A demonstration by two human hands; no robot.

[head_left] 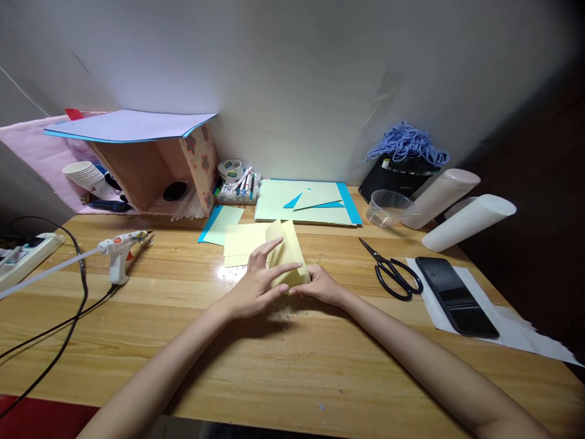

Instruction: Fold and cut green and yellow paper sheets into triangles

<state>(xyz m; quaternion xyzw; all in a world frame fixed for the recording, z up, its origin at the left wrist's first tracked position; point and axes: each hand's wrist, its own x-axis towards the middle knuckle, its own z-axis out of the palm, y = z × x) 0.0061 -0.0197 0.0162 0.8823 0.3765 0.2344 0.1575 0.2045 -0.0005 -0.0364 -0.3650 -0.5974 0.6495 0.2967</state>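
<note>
A folded piece of pale yellow paper [292, 247] stands tilted above the middle of the wooden table, its top edges apart. My left hand [262, 280] lies against its left side and front, fingers spread, thumb at the lower edge. At the lower right corner, my right hand [319, 285] pinches the same paper between thumb and fingers. Flat yellow sheets [242, 241] lie just behind my left hand. Black-handled scissors [393, 271] rest on the table to the right of my hands, touching neither.
A glue gun [119, 253] with a black cord stands at left. Behind are an open box [201, 158], markers [240, 188] and green and blue sheets [274, 198]. At right are a clear bowl [390, 208], white rolls [470, 222], blue yarn [406, 145] and a phone [457, 297].
</note>
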